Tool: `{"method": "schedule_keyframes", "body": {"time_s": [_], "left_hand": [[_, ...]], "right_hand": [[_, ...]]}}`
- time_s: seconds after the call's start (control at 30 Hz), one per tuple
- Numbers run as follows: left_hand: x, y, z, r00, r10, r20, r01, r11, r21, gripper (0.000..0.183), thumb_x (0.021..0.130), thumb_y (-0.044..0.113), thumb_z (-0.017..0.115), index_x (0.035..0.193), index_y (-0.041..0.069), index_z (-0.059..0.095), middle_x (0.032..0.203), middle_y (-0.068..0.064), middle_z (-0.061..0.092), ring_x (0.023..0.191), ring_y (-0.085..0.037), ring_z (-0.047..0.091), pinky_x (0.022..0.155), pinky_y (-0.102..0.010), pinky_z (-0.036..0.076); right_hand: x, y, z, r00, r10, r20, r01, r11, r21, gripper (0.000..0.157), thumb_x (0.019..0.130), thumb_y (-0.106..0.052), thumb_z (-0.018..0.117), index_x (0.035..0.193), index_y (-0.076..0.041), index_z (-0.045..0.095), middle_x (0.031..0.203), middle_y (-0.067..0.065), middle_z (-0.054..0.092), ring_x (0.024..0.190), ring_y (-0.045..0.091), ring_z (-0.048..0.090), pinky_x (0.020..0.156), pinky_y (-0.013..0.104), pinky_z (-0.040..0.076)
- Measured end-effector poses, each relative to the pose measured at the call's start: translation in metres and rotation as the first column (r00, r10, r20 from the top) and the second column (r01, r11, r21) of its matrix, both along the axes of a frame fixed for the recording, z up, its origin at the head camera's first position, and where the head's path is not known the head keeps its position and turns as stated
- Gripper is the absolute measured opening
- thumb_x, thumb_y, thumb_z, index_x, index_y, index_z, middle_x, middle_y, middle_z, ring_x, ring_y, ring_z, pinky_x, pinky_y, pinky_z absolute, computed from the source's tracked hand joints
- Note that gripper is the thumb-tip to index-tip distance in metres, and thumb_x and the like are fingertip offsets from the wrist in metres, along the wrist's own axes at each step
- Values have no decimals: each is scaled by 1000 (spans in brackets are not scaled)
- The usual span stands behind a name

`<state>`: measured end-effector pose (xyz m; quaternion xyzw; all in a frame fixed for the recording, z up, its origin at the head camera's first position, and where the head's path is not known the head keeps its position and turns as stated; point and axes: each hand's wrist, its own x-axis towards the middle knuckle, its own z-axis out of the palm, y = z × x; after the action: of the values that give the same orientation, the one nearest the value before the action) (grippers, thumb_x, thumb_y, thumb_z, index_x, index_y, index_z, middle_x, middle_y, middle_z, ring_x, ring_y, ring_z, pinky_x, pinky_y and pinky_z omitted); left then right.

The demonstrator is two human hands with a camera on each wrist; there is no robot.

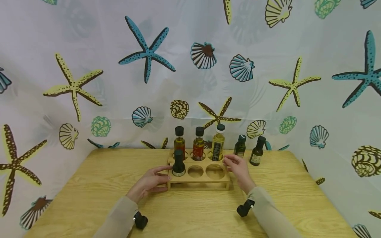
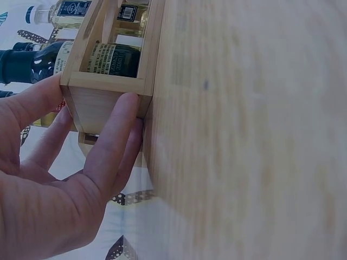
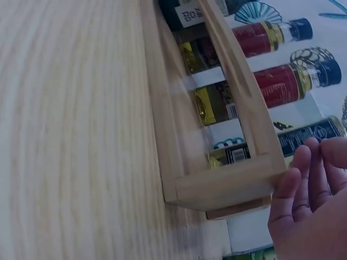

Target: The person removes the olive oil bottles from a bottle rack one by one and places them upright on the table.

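Observation:
A two-tier wooden bottle rack (image 1: 197, 178) stands on the table. My left hand (image 1: 153, 181) touches its left end, and the left wrist view shows the fingers fairly straight against the end panel. Beside the upper right corner is my right hand (image 1: 238, 167), its fingers loosely bent and holding nothing; whether they touch the rack is hard to tell. A dark bottle (image 1: 178, 163) sits in the front left hole. Along the back row stand a red-labelled oil bottle (image 3: 279, 85), another oil bottle (image 1: 179, 140) and a yellow oil bottle with a dark label (image 1: 218, 145).
Two round holes in the rack's front tier hold no bottle. Right of the rack, a small green bottle (image 1: 240, 145) and a dark bottle with a pale label (image 1: 257, 152) stand on the wooden table (image 1: 196, 211). A patterned curtain (image 1: 190, 82) hangs behind.

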<state>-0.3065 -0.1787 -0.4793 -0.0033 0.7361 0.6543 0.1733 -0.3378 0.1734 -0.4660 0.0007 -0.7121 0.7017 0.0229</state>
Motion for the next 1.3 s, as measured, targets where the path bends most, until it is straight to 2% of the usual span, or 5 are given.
{"method": "schedule_keyframes", "body": {"time_s": [0.27, 0.53, 0.77, 1.03, 1.3], "left_hand": [[-1, 0, -1, 1000, -14, -2, 14, 1000, 7, 57, 92, 18, 70, 145, 21, 50, 143, -24, 45, 108, -25, 64, 83, -41, 59], [-4, -3, -4, 1000, -19, 5, 18, 1000, 25, 62, 88, 22, 74, 145, 23, 50, 144, -23, 43, 106, -24, 64, 83, -40, 59], [-2, -2, -3, 999, -33, -22, 33, 999, 28, 60, 91, 21, 72, 147, 20, 48, 143, -26, 43, 106, -24, 64, 83, -41, 59], [-3, -2, -2, 999, -32, -16, 33, 999, 29, 60, 92, 20, 71, 147, 21, 48, 143, -25, 43, 103, -23, 64, 83, -42, 59], [-1, 2, 0, 1000, 1, -18, -1, 1000, 25, 53, 94, 14, 67, 144, 21, 51, 141, -24, 46, 104, -23, 64, 82, -44, 59]], "right_hand": [[6, -11, 3, 999, -3, -41, 5, 999, 44, 33, 97, -19, 63, 123, 1, 64, 103, 9, 71, 89, 21, 64, 66, 28, 48], [17, -30, 10, 986, 106, -133, -77, 976, 206, 29, 96, -19, 65, 118, 0, 68, 112, 13, 68, 97, 32, 63, 77, 43, 54], [35, -43, 26, 963, 212, -165, -162, 948, 274, 21, 97, -14, 64, 113, -3, 70, 109, 15, 69, 98, 44, 61, 64, 49, 55], [14, -54, -1, 943, 279, -181, -219, 931, 294, 29, 94, -16, 67, 117, 2, 67, 107, 17, 69, 85, 37, 62, 61, 39, 55], [13, -68, -2, 922, 335, -195, -272, 917, 293, 35, 91, -24, 72, 119, -4, 68, 109, 10, 71, 87, 32, 66, 64, 31, 56]]}}
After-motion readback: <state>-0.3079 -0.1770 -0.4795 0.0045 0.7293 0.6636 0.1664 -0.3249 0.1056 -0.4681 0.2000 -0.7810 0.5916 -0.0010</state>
